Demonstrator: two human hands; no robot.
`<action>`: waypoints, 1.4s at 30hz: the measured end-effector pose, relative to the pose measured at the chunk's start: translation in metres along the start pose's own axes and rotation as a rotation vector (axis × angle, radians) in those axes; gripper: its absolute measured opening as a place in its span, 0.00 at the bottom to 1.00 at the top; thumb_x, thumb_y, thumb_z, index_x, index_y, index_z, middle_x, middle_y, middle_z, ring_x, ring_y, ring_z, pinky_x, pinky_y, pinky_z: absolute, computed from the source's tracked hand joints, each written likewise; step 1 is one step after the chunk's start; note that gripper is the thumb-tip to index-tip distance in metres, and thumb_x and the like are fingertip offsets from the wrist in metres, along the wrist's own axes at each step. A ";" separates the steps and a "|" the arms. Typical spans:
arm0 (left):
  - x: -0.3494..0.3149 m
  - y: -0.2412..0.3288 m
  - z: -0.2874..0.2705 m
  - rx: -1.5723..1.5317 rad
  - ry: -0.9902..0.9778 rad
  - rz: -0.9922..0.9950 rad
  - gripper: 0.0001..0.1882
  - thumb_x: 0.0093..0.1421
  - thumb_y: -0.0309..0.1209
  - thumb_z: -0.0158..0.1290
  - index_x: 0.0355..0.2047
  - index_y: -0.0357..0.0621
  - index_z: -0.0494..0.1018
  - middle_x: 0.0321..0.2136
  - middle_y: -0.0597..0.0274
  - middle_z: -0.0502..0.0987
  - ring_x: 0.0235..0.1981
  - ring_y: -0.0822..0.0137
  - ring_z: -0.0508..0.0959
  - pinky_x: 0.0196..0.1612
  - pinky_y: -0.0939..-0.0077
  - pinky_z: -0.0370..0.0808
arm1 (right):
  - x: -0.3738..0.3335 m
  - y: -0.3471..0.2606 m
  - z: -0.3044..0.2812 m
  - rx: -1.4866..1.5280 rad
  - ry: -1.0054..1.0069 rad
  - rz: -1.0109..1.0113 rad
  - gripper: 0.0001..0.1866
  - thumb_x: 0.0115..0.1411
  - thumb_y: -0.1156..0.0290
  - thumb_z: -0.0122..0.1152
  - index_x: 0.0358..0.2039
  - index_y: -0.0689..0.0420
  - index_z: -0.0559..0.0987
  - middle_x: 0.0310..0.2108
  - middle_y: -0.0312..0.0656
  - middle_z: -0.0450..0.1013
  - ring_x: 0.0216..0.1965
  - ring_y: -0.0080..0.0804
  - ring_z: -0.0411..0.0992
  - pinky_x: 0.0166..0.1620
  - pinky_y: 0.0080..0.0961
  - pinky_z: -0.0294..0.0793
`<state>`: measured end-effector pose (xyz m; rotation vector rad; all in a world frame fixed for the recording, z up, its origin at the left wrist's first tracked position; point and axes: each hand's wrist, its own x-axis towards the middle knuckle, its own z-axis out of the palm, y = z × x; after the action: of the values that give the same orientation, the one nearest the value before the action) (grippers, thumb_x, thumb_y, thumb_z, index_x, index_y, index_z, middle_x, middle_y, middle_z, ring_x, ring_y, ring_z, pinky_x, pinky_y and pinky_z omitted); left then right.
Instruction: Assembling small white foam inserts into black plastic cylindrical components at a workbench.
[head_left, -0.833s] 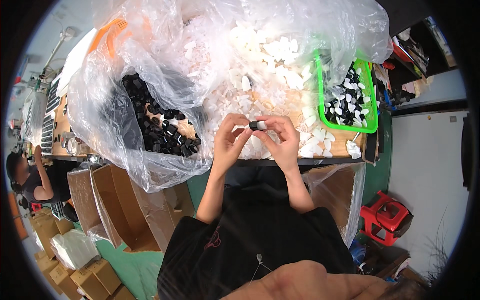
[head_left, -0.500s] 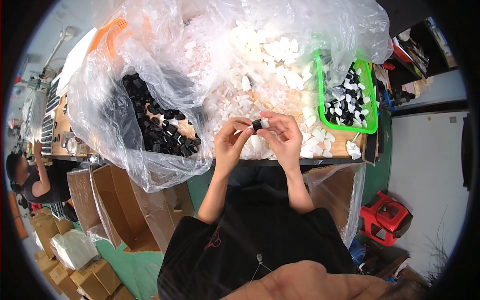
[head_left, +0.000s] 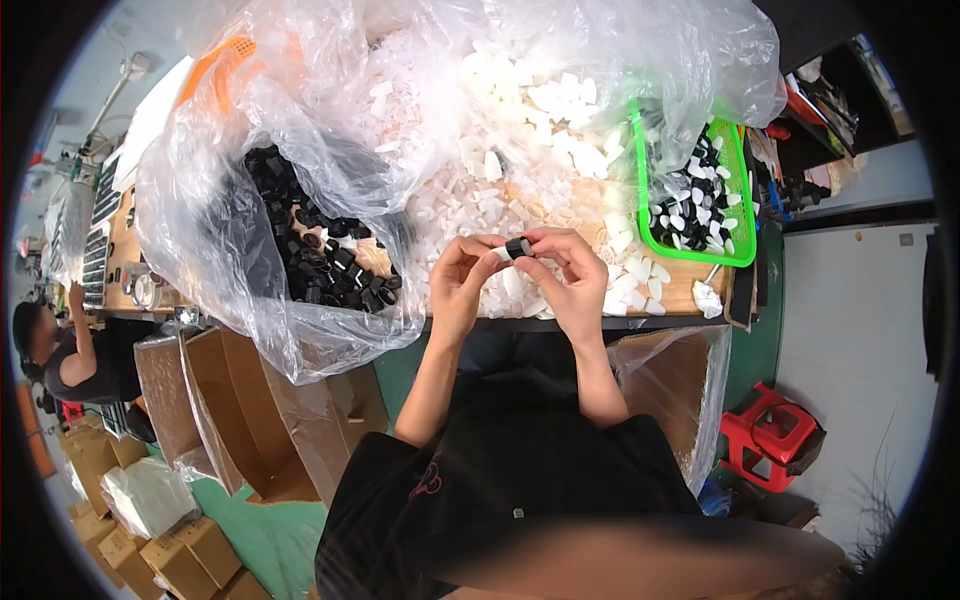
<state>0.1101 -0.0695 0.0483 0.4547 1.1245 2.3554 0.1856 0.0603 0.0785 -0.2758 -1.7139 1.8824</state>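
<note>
Over the near edge of the table, my left hand (head_left: 462,282) and my right hand (head_left: 572,279) meet at a small black plastic cap (head_left: 518,247) with a white piece at its left end. Both hands pinch this part between thumbs and fingertips, which cover some of it. Below and behind my hands lies a spread of loose white plastic pieces (head_left: 462,205). Left of them, a clear plastic bag (head_left: 330,335) lies open with many black caps (head_left: 350,285) inside. At the right, a green basket (head_left: 748,200) holds black parts with white pieces.
Clear plastic sheeting (head_left: 700,50) hangs over the far pile and part of the basket. A crumpled white tissue (head_left: 707,300) lies at the table's right. Open cardboard boxes (head_left: 245,410) stand below the table, and a red stool (head_left: 770,437) to the right. Another person (head_left: 75,350) sits at far left.
The black-and-white part has been turned between my fingers: its white end showed on the right before and shows on the left now. My hands have otherwise barely moved.
</note>
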 end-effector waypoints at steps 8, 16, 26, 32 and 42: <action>0.003 0.006 0.002 0.231 -0.030 0.038 0.07 0.60 0.17 0.56 0.40 0.34 0.74 0.41 0.58 0.76 0.44 0.68 0.77 0.49 0.76 0.74 | 0.005 -0.004 -0.008 -0.054 -0.103 0.025 0.08 0.54 0.85 0.67 0.34 0.65 0.79 0.46 0.45 0.74 0.46 0.29 0.75 0.50 0.23 0.76; 0.003 0.008 0.006 0.309 -0.031 -0.003 0.03 0.62 0.19 0.55 0.36 0.33 0.75 0.41 0.56 0.76 0.43 0.68 0.77 0.47 0.74 0.77 | 0.004 0.004 -0.012 0.054 -0.127 0.115 0.08 0.55 0.83 0.67 0.37 0.66 0.80 0.46 0.44 0.73 0.47 0.29 0.74 0.49 0.23 0.76; -0.002 0.006 0.011 0.146 0.049 -0.064 0.05 0.65 0.23 0.53 0.32 0.35 0.70 0.45 0.51 0.76 0.44 0.66 0.78 0.50 0.65 0.80 | 0.003 0.001 -0.013 0.118 -0.044 0.241 0.07 0.59 0.80 0.64 0.38 0.67 0.81 0.46 0.42 0.73 0.45 0.25 0.74 0.51 0.21 0.71; -0.002 0.003 0.007 0.040 0.016 -0.076 0.05 0.65 0.25 0.54 0.32 0.36 0.70 0.45 0.50 0.76 0.46 0.64 0.78 0.53 0.63 0.79 | 0.003 0.001 -0.012 0.140 -0.041 0.257 0.08 0.60 0.78 0.63 0.39 0.67 0.81 0.47 0.41 0.73 0.45 0.25 0.73 0.50 0.21 0.71; 0.005 0.002 0.008 0.185 -0.017 -0.108 0.06 0.65 0.25 0.54 0.38 0.33 0.74 0.41 0.54 0.77 0.41 0.66 0.79 0.50 0.68 0.78 | 0.002 0.009 -0.014 0.161 -0.025 0.264 0.07 0.61 0.78 0.62 0.39 0.66 0.82 0.46 0.42 0.73 0.46 0.26 0.73 0.50 0.23 0.72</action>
<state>0.1089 -0.0631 0.0553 0.4652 1.3313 2.1611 0.1889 0.0727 0.0685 -0.4339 -1.5939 2.2086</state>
